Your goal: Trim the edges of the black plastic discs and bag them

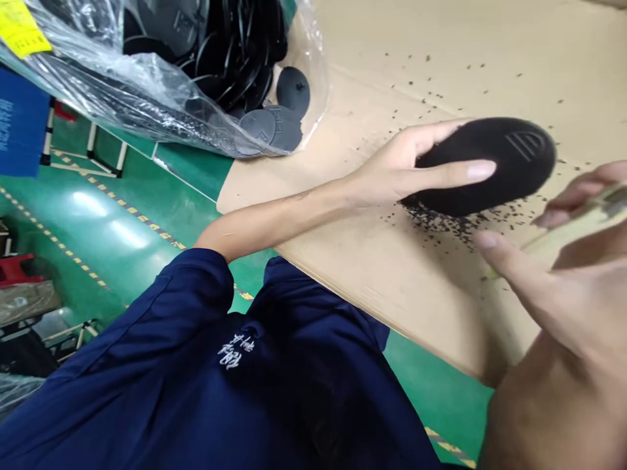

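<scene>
Black cap (509, 156) is lying in the left hand (401, 170), fingers (455, 173) clamping its left end. Half curled, the right hand (563, 313) is pinching a pale tool (573, 228) just right of it.

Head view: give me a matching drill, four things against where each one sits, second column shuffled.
1 disc
2 bag
3 shavings
4 pale strip

A loose on the cardboard
B in the right hand
C in the left hand
D top left, clear plastic

Pairs: 1-C, 2-D, 3-A, 4-B
</scene>
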